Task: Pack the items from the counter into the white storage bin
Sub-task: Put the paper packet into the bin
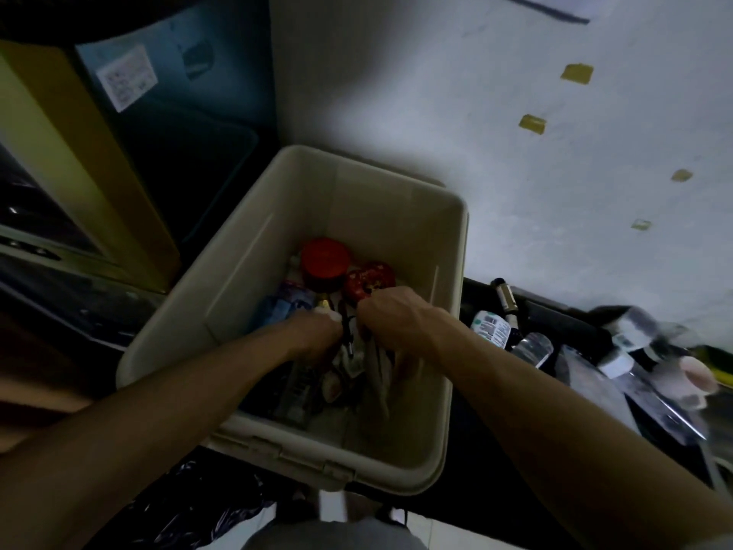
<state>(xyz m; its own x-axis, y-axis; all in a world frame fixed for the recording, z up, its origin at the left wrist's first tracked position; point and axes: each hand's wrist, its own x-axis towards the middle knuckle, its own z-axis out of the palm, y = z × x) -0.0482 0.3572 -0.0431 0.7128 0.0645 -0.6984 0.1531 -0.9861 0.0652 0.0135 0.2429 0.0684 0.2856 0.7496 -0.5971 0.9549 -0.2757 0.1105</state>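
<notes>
The white storage bin (254, 264) stands in the middle of the view, open at the top. Inside it lie a jar with a red lid (325, 258), a second red-topped jar (371, 279), a blue packet (285, 305) and other dim packets. Both my hands reach down into the bin. My left hand (317, 337) is closed among the packets near the bin's middle. My right hand (390, 311) is closed on a pale grey bag (377, 371) that hangs below it. The dim light hides what my left fingers hold.
The dark counter to the right carries a labelled white bottle (492, 329), a clear plastic bottle (531, 349), a dark slim bottle (505, 299) and blurred containers (642, 351). A white wall stands behind. A yellow and dark cabinet (79, 172) rises at left. A black plastic bag (198, 502) lies below the bin.
</notes>
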